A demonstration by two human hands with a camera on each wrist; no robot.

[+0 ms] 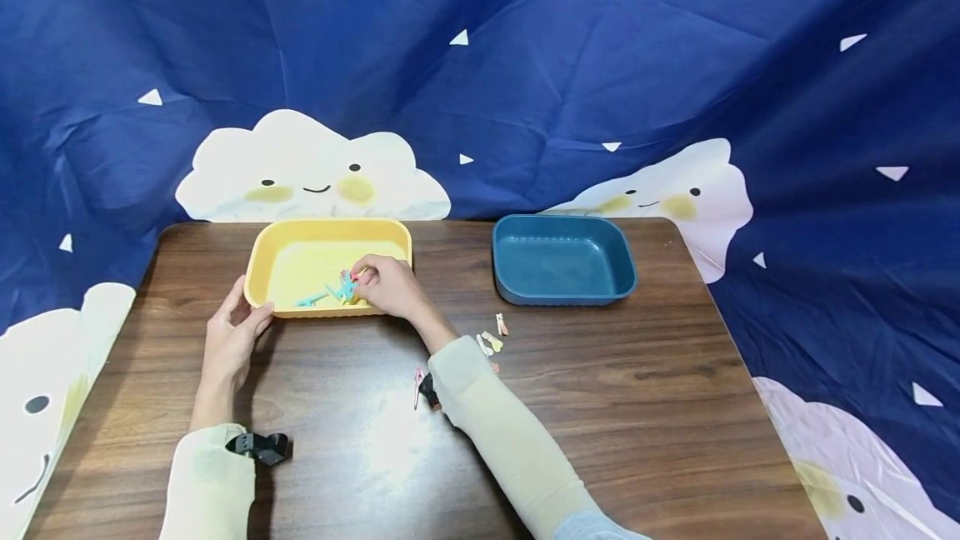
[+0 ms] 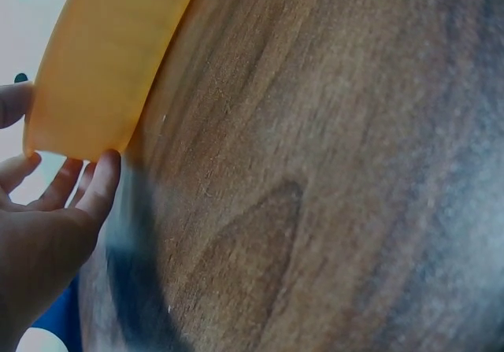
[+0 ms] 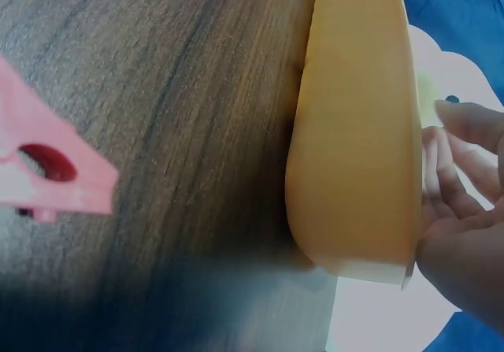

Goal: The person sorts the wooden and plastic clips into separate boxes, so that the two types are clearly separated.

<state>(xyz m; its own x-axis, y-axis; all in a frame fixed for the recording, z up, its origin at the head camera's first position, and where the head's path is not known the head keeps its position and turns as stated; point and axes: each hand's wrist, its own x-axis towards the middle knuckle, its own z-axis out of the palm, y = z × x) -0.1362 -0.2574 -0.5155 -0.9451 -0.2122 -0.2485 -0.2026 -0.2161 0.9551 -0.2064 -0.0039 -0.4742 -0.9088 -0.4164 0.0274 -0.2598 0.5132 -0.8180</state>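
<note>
My left hand (image 1: pixel 231 340) grips the near left corner of a yellow bin (image 1: pixel 258 261), thumb over the rim and fingers against the outside wall. My right hand (image 1: pixel 386 283) reaches over the bin's near right rim and pinches a pink clothespin (image 1: pixel 356 277) at its fingertips. Directly beneath lies a small heap of clothespins, with a blue clothespin (image 1: pixel 347 286) showing most. Another blue clothespin (image 1: pixel 311 300) lies left of the heap. In the right wrist view, the bin's wall (image 3: pixel 354 131) hides the fingertips of the right hand (image 3: pixel 465 187).
A dark blue bin (image 1: pixel 562 261) stands at the back right of the wooden table (image 1: pixel 637 407). Several clothespins (image 1: pixel 491 342) lie in front of it. Another pink clothespin (image 3: pixel 47 155) is close to the right wrist camera. A blue curtain (image 1: pixel 525 65) hangs behind the table.
</note>
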